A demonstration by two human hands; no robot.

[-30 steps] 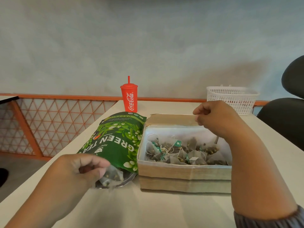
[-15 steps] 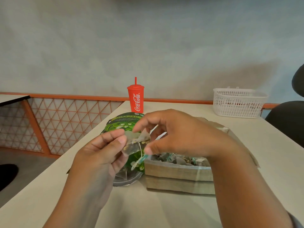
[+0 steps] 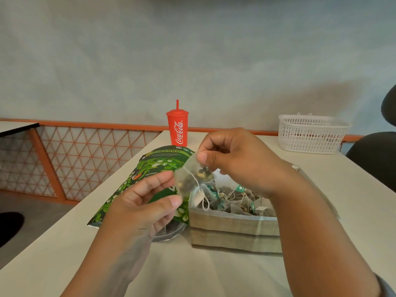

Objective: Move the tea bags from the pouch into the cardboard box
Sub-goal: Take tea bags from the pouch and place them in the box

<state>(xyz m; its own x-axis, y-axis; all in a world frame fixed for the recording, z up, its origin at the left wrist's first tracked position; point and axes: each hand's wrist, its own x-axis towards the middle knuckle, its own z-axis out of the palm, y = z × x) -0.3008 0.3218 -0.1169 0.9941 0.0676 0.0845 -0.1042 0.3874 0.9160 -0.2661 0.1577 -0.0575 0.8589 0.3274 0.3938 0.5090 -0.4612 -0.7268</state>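
Both hands on one tea bag (image 3: 190, 179), held in the air just above the near-left corner of the cardboard box (image 3: 233, 230). Left hand (image 3: 141, 202) grip: thumb and fingers pinching the bag's lower-left edge. Right hand (image 3: 235, 161) grip: thumb and forefinger pinching its top corner. String and tag dangle toward the box. Box holds a pile of bags (image 3: 240, 200). Green pouch (image 3: 154, 166) lies flat on the table (image 3: 214, 275) just left of the box. Red cup (image 3: 177, 125) behind the box, white basket (image 3: 310, 133) behind-right.
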